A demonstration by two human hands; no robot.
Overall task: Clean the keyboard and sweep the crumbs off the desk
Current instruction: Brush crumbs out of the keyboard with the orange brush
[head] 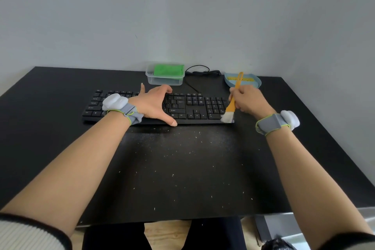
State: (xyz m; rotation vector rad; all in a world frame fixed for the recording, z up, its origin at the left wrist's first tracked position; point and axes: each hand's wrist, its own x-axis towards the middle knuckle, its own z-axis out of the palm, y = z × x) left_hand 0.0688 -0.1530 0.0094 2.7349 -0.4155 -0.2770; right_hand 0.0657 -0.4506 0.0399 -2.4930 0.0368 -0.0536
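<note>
Nearest to us, the matt black desk top (182, 168) carries many small pale crumbs (189, 153), scattered between its front edge and the keyboard. So we judge the sweeping of the desk is not yet done, and the keyboard step is the one in hand.

Further on lies the flat black plastic keyboard (182, 107), long side toward us. Our left hand (152, 103) spans its middle: the thumb reaches over the near edge, the other fingers are spread and curled over the far edge, so it steadies the board. Our right hand (246, 100) pinches the orange plastic handle of a small brush with pale bristles (231, 107); the bristles touch the near right corner of the keyboard, beside the number keys.

The next move, we think, calls for short strokes that pull dirt out of the keys toward the desk, with the board held firm.

Behind stand a light blue dustpan with a yellow comb (257, 83), a clear plastic box holding a green cloth (164, 81), a looped black cable (203, 72), and a plain grey wall (182, 16).
</note>
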